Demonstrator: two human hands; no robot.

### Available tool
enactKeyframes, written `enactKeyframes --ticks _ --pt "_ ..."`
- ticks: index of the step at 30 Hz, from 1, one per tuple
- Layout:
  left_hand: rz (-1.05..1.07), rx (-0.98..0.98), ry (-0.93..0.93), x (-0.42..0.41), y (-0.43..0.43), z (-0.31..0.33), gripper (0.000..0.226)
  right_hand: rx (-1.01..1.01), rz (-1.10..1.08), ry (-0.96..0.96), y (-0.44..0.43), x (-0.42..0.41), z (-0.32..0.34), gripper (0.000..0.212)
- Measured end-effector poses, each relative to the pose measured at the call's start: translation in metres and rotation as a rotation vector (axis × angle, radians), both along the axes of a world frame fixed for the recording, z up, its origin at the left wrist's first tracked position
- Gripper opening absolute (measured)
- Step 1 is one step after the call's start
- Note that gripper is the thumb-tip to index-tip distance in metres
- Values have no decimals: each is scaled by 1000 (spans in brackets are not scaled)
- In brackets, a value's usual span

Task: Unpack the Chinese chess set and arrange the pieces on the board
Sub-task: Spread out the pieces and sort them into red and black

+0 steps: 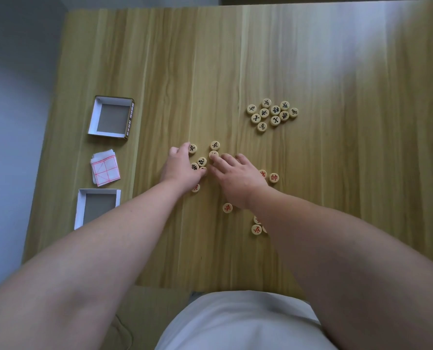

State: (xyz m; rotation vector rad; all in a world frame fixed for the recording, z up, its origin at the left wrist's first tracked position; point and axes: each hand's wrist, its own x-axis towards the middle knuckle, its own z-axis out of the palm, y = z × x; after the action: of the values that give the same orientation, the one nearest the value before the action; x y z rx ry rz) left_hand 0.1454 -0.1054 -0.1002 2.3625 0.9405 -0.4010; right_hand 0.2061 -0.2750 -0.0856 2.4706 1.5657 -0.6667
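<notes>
As it is seemingly grouping black-lettered round wooden pieces [275, 110] on the pale desk [336, 173], the right hand [238, 179] is nudging one disc [213, 154] with straight fingers [219, 161]; the left hand [182, 168] is covering others, grip unclear

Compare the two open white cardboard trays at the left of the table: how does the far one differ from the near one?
The far white cardboard tray shows a dark printed outer wall on its right; the near white cardboard tray shows only white walls. The far tray is fully visible; the left forearm hides a corner of the near tray. Both lie open side up with grey floors.
</notes>
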Motion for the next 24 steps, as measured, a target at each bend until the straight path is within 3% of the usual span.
enactKeyframes --ticks 12,24 --pt "49 -28 -101 50 -13 -3 64 -37 -111 13 -13 39 -3 75" --pt "-87 -34 -99 102 -42 -6 56 -2 -262 -23 -41 69 -9 69"
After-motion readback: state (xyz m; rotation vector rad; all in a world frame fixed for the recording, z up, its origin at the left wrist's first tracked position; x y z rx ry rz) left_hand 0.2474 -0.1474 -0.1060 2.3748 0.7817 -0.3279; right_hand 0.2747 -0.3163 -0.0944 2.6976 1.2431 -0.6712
